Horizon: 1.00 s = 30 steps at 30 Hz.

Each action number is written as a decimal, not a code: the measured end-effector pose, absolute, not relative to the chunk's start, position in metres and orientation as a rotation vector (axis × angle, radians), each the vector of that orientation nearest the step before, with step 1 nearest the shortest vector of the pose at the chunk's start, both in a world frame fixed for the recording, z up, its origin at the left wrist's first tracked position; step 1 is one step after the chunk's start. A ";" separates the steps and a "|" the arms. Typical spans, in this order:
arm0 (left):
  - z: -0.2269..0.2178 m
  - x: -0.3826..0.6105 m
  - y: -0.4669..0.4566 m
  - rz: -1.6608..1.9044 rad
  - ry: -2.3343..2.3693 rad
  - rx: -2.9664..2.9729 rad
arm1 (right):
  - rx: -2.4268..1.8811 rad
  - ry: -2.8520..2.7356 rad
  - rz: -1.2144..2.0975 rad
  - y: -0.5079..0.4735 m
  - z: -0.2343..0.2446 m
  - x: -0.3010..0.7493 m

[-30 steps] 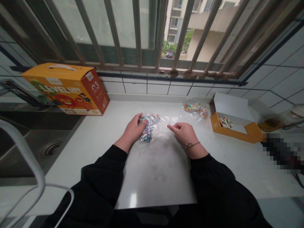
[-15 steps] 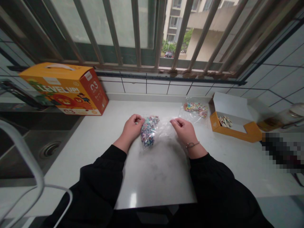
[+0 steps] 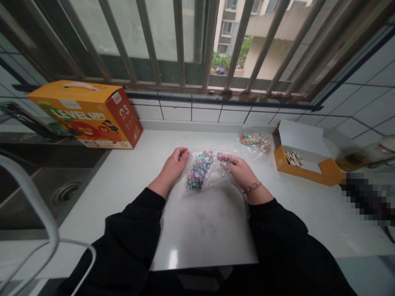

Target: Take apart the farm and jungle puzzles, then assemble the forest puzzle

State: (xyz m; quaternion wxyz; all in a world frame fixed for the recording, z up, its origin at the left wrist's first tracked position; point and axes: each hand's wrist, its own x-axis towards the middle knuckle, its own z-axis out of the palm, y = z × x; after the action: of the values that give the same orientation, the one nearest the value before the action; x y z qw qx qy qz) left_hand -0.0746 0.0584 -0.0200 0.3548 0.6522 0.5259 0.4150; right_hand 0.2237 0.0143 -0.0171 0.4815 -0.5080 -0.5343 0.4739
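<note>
A clear plastic bag of small colourful puzzle pieces (image 3: 200, 172) is held just above the white counter (image 3: 197, 222) between my two hands. My left hand (image 3: 173, 166) is closed, pinching the bag's upper left edge. My right hand (image 3: 237, 170) is closed on the bag's upper right edge, fingers curled into the plastic. The pieces are bunched in the left half of the bag.
A second clear bag of pieces (image 3: 254, 142) lies further right, next to an open orange and white box (image 3: 304, 162) holding more pieces. A large orange carton (image 3: 83, 115) stands at the back left. A steel sink (image 3: 46, 185) is on the left. A barred window runs behind.
Both hands shifted from resting on the bag to pinching its top corners. The right hand moved left toward the pieces, and the bag now hangs straighter between the hands.
</note>
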 end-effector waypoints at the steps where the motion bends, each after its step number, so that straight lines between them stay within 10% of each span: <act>1: -0.017 -0.079 0.055 1.012 1.310 1.721 | -1.278 -1.360 1.107 0.015 -0.019 0.224; 9: -0.001 -0.102 0.034 0.361 0.912 2.148 | -1.250 -1.441 1.157 0.021 -0.030 0.216; 30: -0.003 -0.069 0.028 0.725 1.235 1.998 | -1.340 -1.884 0.804 0.012 -0.051 0.201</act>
State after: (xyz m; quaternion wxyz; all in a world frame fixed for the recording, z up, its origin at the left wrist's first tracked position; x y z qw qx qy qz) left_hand -0.0689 0.0275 -0.0028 0.3350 0.7657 0.4734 0.2780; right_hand 0.2007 0.0117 -0.0511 0.3400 -0.5149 -0.7238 0.3089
